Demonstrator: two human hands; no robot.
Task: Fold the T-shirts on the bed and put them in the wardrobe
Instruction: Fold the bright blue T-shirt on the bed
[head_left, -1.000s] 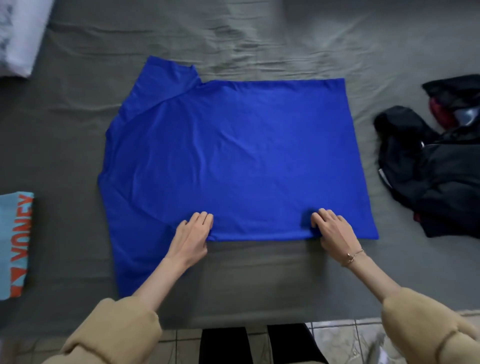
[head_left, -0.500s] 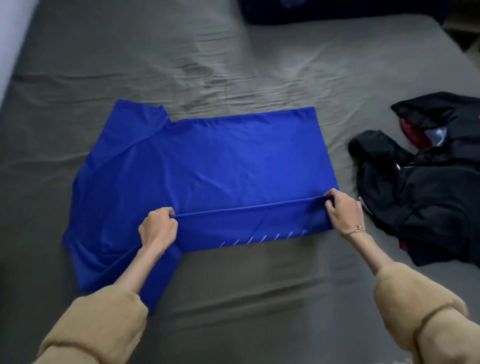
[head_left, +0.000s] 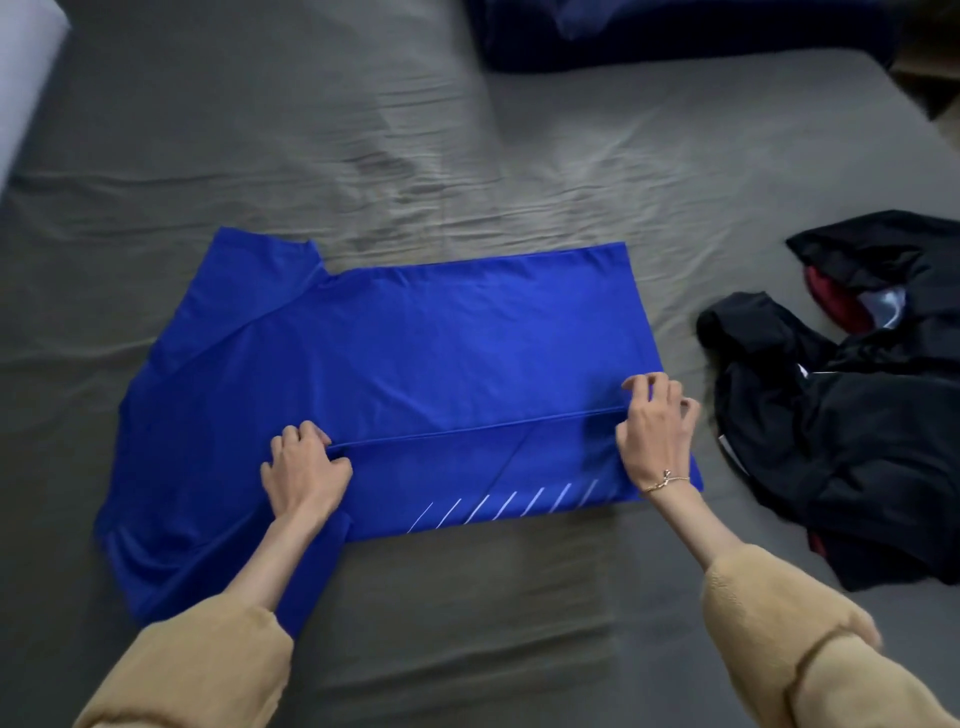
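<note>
both hands pinch folded edge of blue t-shirt (head_left: 415, 343): left hand (head_left: 304, 470) near sleeve, right hand (head_left: 652, 431) at hem.

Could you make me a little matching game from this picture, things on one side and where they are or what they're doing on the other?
Things:
1. blue T-shirt
2. black clothes
3. left hand
4. bracelet

States:
A. heaped at the bed's right side
B. on the right wrist
C. spread flat, near edge folded over
D. gripping the fold's left end

Pairs: 1-C, 2-A, 3-D, 4-B
</note>
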